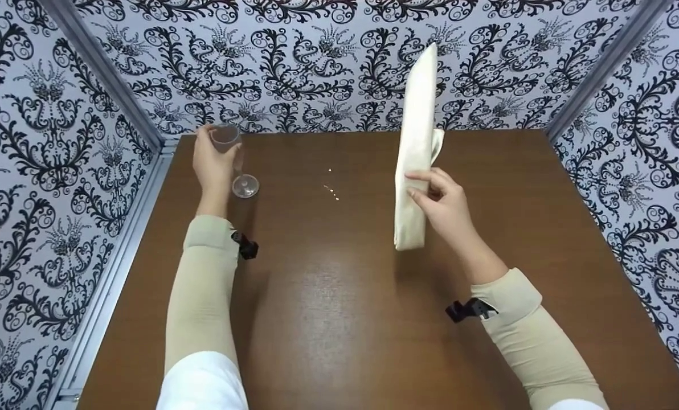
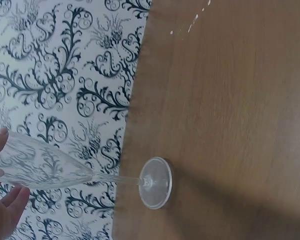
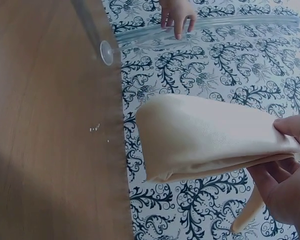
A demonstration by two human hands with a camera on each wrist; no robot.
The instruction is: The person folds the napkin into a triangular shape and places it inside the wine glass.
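My left hand holds a clear stemmed flute glass by its bowl, near the rim. The glass stands roughly upright, its round foot low at the table by the far left corner. On the right, my right hand pinches a folded cream cloth napkin between thumb and fingers. The long napkin is held up over the table, its narrow tip pointing up and a small flap sticking out on its right side. In the right wrist view, its layered folds show, with the fingers under it and the thumb on top.
Small white specks lie on the brown wooden table between the hands. Patterned black-and-white walls enclose the back and both sides. A metal rail runs along the table's left edge.
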